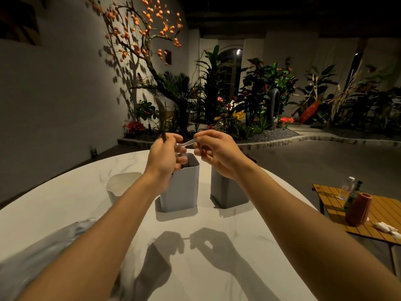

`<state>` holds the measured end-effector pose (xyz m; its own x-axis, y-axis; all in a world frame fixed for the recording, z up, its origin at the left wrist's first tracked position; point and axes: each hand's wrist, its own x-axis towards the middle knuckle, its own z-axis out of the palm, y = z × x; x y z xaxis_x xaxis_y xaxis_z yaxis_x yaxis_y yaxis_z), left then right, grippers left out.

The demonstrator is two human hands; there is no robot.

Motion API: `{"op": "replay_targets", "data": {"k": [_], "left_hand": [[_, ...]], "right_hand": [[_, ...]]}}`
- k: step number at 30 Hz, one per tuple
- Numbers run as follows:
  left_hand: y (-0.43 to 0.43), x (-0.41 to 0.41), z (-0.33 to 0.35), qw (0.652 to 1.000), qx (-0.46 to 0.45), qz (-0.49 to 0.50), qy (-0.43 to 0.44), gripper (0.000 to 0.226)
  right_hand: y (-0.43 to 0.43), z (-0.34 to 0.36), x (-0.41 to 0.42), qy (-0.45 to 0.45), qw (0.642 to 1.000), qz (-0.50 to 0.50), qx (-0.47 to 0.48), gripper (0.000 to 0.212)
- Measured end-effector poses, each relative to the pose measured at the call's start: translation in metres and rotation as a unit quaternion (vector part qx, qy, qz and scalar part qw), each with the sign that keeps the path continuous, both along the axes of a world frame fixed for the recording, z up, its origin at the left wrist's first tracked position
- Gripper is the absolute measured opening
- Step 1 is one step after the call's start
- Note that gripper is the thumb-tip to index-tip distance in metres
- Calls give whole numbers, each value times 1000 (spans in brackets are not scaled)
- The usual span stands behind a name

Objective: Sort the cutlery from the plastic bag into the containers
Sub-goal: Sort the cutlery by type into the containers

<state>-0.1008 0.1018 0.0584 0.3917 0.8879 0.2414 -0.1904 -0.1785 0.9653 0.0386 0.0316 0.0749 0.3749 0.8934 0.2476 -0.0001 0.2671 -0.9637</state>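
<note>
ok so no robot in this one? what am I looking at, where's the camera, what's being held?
No machine here: these are a person's two bare hands. The one picture comes from a wide-angle camera worn on the head, looking forward and down, so both forearms reach in from the bottom.

On the white table stand three containers: a white container, a middle container and a grey container. The crumpled pale thing under the left forearm looks like the plastic bag.

The left hand grips a dark knife, blade up. The right hand pinches a clear utensil whose other end reaches the left hand. Spoon or fork, I can't tell.
</note>
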Motion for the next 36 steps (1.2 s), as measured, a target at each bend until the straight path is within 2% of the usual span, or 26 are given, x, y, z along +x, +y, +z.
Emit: {"op": "replay_targets", "data": {"k": [3,6,7,9,12,14,17,24,27,31,33,36], "left_hand": [[15,-30,7,999,-47,9,-20,19],[29,-60,9,999,-46,17,-13,18],[34,-69,11,999,-33,31,2,20],[45,-87,13,996,6,78,47,22],[67,-108,10,980,68,154,111,16],[82,-118,-2,963,106,189,162,16],[97,-124,-26,934,147,213,247,18],[118,-115,-67,876,184,184,406,21],[121,-115,-78,874,173,171,421,23],[116,-118,-73,884,161,183,399,39],[107,-118,-64,891,157,194,379,43],[95,-113,-49,905,189,159,347,29]], "right_hand": [[10,5,-24,21,1000,12,5,11],[23,3,-50,16,1000,17,-4,11],[28,2,-58,-6,1000,12,-20,12],[44,-7,-69,-121,989,-35,-71,16],[69,-24,-77,-293,936,-157,-117,22],[77,-29,-84,-321,922,-178,-121,23],[84,-35,-95,-353,915,-149,-122,25],[96,-54,-111,-432,887,-108,-126,21],[98,-61,-110,-440,883,-97,-132,22],[99,-60,-110,-421,891,-88,-142,18],[97,-56,-112,-369,914,-83,-147,16],[87,-43,-116,-257,955,-57,-138,21]]}}
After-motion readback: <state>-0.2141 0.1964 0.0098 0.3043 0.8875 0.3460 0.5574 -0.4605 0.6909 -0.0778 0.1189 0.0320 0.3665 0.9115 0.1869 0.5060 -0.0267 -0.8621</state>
